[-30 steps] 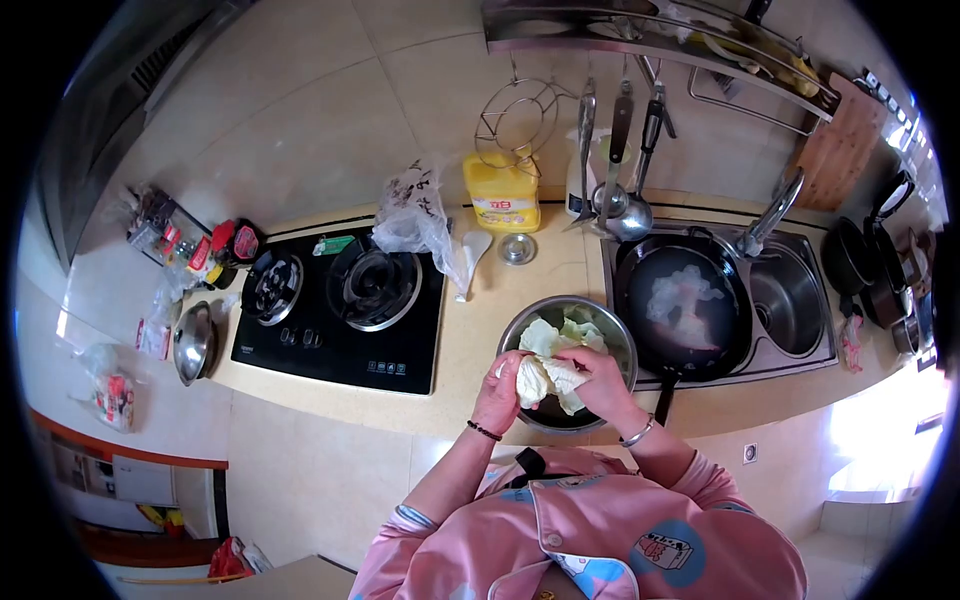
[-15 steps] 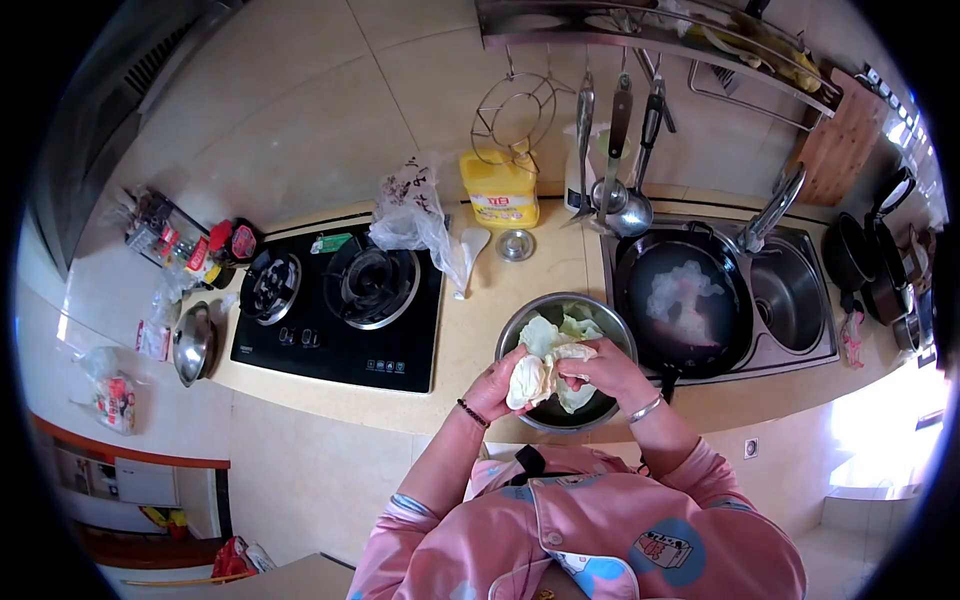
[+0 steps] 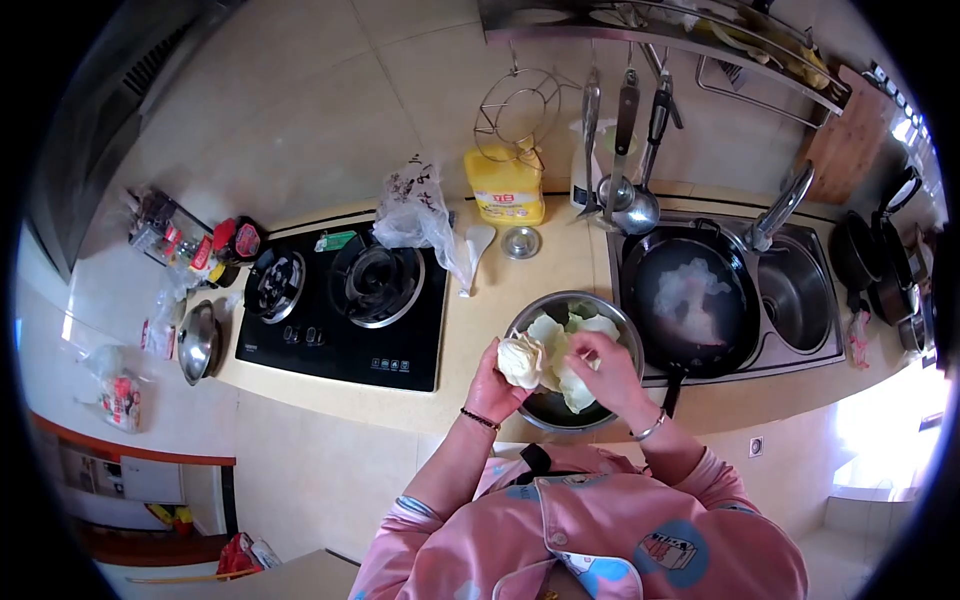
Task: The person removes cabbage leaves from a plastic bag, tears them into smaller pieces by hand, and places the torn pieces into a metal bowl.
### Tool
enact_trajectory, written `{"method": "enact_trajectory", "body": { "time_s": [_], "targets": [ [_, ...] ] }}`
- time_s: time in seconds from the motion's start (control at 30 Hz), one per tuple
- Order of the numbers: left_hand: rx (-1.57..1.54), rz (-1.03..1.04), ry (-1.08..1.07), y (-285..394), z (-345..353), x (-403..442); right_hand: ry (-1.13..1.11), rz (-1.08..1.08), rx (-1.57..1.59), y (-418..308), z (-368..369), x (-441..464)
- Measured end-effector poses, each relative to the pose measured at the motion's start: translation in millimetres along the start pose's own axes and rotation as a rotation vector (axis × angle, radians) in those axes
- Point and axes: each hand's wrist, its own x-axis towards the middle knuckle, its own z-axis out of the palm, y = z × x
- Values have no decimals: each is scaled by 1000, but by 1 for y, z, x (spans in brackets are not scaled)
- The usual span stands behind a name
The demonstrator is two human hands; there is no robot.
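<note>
My left hand (image 3: pixel 489 387) is wrapped round a small pale cabbage heart (image 3: pixel 521 361), held over the left rim of a steel bowl (image 3: pixel 634 342). Torn cabbage leaves (image 3: pixel 543 333) lie in the bowl, whitish with some green. My right hand (image 3: pixel 610 372) is above the bowl with its fingers curled together against a pale cabbage leaf (image 3: pixel 575 388). The fingertips partly cover where they meet the leaf.
Right of the bowl, a black wok (image 3: pixel 690 345) with cloudy water and something pale inside sits over the sink (image 3: pixel 800 290). A black gas stove (image 3: pixel 340 360) is on the left. A yellow jug (image 3: pixel 507 195) stands by the wall, below hanging ladles (image 3: pixel 640 214).
My hands have moved apart. The left has drawn the cabbage heart slightly up and left, turning it, while the right has shifted right over the leaves. The view has shifted slightly.
</note>
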Motion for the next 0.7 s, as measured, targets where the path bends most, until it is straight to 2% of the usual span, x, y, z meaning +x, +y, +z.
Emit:
{"method": "enact_trajectory", "body": {
  "time_s": [0.07, 0.1, 0.2, 0.47, 0.57, 0.63, 0.7],
  "targets": [
    [88, 110, 19, -4, 8, -3, -227, 150, 377, -16, 1, -6],
    [118, 88, -20, -4, 6, -2, -171, 47, 341, -15, 7, -10],
    [186, 80, -40, -4, 17, -8, -54, 78, 324, -21, 11, -12],
    [149, -35, -210, -2, 4, -14, -127, 86, 390, -20, 0, -7],
    [189, 9, -205, -3, 8, -18, -92, 9, 340, -19, 2, -8],
    [230, 58, -185, -4, 11, -20, 47, -352, -2, -17, 5, -12],
    [252, 70, -220, -5, 12, -20, 12, -298, 30, -22, 6, -15]
  ]
}}
